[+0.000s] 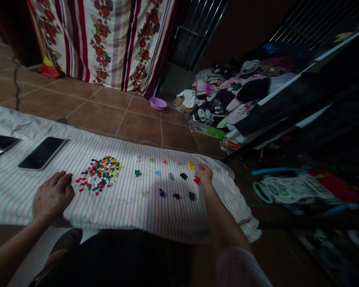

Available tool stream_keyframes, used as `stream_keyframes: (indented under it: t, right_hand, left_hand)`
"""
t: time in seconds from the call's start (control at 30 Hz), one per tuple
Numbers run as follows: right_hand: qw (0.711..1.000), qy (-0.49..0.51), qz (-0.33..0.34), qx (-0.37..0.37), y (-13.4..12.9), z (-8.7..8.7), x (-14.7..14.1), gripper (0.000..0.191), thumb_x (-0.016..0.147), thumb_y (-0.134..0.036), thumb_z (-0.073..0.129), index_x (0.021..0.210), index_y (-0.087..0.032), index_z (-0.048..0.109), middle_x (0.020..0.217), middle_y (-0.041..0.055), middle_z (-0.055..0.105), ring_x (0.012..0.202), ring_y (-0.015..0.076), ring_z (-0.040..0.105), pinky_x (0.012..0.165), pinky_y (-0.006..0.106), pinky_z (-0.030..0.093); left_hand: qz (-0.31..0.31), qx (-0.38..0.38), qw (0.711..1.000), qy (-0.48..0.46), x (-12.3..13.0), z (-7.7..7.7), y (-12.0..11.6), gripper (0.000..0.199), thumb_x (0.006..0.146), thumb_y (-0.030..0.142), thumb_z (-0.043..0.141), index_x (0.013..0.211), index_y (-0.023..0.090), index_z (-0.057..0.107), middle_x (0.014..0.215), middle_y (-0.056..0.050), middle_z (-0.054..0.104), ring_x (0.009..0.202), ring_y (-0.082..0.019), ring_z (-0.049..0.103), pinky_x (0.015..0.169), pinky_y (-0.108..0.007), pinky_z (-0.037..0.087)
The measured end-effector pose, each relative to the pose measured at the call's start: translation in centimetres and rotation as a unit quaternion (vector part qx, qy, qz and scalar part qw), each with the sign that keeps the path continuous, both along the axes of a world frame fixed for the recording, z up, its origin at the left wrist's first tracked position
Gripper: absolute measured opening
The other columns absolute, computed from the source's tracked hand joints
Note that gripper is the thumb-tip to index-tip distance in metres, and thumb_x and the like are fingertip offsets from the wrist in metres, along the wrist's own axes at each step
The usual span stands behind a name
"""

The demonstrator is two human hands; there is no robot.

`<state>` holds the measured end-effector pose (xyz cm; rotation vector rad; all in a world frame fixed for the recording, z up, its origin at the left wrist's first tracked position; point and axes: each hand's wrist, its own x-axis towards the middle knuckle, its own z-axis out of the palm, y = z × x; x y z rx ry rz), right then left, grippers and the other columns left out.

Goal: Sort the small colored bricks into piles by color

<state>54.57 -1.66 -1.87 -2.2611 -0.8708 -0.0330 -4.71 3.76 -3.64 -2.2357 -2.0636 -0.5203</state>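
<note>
A mixed heap of small coloured pieces (100, 173) lies on the striped cloth. To its right sit several small piles sorted by colour, among them yellow (191, 165), red (196, 180), black (183, 175), dark green (137, 173) and light blue (157, 173). My right hand (205, 173) is at the right end, beside the yellow and red piles, its fingers drawn together; whatever they may hold is too small to make out. My left hand (53, 195) rests on the cloth left of the heap, fingers curled and closed, with nothing visible in them.
Two phones, one dark (42, 153) and one at the left edge (0, 146), lie on the cloth. Beyond it are a purple basin (158, 104) on the tiled floor, a floral curtain (101, 44) and a clothes heap (227, 89). My legs are below the near edge.
</note>
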Motion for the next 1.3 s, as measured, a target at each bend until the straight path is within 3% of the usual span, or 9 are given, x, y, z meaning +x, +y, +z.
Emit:
stream_keyframes:
  t: [0.13, 0.23, 0.47, 0.57, 0.67, 0.97, 1.3]
  right_hand:
    - [1.0, 0.022, -0.002, 0.02, -0.7, 1.2, -1.6, 0.037, 0.076, -0.017, 0.045, 0.099, -0.018, 0.074, 0.1, 0.0095, 0.074, 0.097, 0.0209, 0.067, 0.091, 0.033, 0.05]
    - [0.998, -0.001, 0.041, 0.051, -1.4, 1.7, -4.8, 0.037, 0.08, -0.02, 0.041, 0.099, -0.016, 0.073, 0.104, 0.0117, 0.073, 0.101, 0.0224, 0.066, 0.095, 0.036, 0.049]
    - [0.956, -0.046, 0.256, 0.137, -5.2, 0.4, -18.1, 0.034, 0.091, -0.028, 0.039, 0.099, -0.019, 0.071, 0.098, 0.0098, 0.072, 0.096, 0.0211, 0.067, 0.09, 0.038, 0.053]
    - [0.936, -0.049, 0.317, 0.147, -7.0, -0.8, -23.5, 0.034, 0.094, -0.024, 0.037, 0.104, -0.02, 0.07, 0.102, 0.0097, 0.072, 0.1, 0.0199, 0.066, 0.091, 0.037, 0.054]
    - [0.929, -0.047, 0.34, 0.141, -8.5, -2.3, -27.0, 0.035, 0.095, -0.021, 0.037, 0.107, -0.021, 0.069, 0.103, 0.0087, 0.071, 0.101, 0.0189, 0.066, 0.091, 0.035, 0.055]
    - [0.937, -0.104, 0.293, 0.161, -10.5, -6.3, -28.5, 0.029, 0.094, -0.018, 0.039, 0.099, -0.019, 0.068, 0.095, 0.0083, 0.07, 0.093, 0.0182, 0.066, 0.085, 0.033, 0.055]
    - [0.939, -0.172, 0.255, 0.156, -9.6, -7.3, -29.3, 0.027, 0.095, -0.018, 0.037, 0.094, -0.018, 0.064, 0.09, 0.0084, 0.068, 0.091, 0.0191, 0.063, 0.083, 0.033, 0.052]
  left_hand:
    - [0.002, 0.002, 1.0, 0.0, 0.2, 0.4, -0.2, 0.046, 0.089, 0.032, 0.031, 0.12, 0.015, 0.061, 0.137, -0.013, 0.057, 0.125, -0.028, 0.053, 0.107, -0.043, 0.041]
    - [-0.004, -0.006, 1.0, -0.004, 0.2, 0.7, -0.3, 0.048, 0.089, 0.031, 0.032, 0.122, 0.012, 0.062, 0.138, -0.015, 0.055, 0.124, -0.03, 0.054, 0.106, -0.045, 0.041]
    - [-0.014, 0.008, 1.0, -0.013, 0.1, 0.6, -0.4, 0.046, 0.09, 0.027, 0.036, 0.123, 0.01, 0.061, 0.137, -0.017, 0.056, 0.128, -0.03, 0.051, 0.109, -0.046, 0.04]
    - [-0.017, 0.004, 1.0, -0.021, 0.1, 0.7, -0.4, 0.045, 0.09, 0.026, 0.037, 0.124, 0.009, 0.061, 0.137, -0.018, 0.056, 0.127, -0.031, 0.051, 0.108, -0.046, 0.041]
    - [-0.021, 0.001, 0.999, -0.033, 0.1, 0.8, -0.4, 0.044, 0.089, 0.025, 0.04, 0.123, 0.008, 0.062, 0.137, -0.018, 0.056, 0.127, -0.032, 0.052, 0.108, -0.046, 0.041]
    - [-0.014, 0.004, 0.999, -0.048, 0.2, 0.9, -0.5, 0.042, 0.087, 0.022, 0.042, 0.121, 0.009, 0.062, 0.137, -0.019, 0.056, 0.129, -0.032, 0.05, 0.108, -0.048, 0.04]
    - [-0.013, 0.005, 0.998, -0.058, -0.1, 0.1, -0.2, 0.042, 0.085, 0.024, 0.044, 0.122, 0.012, 0.063, 0.137, -0.017, 0.056, 0.131, -0.031, 0.048, 0.109, -0.047, 0.038]
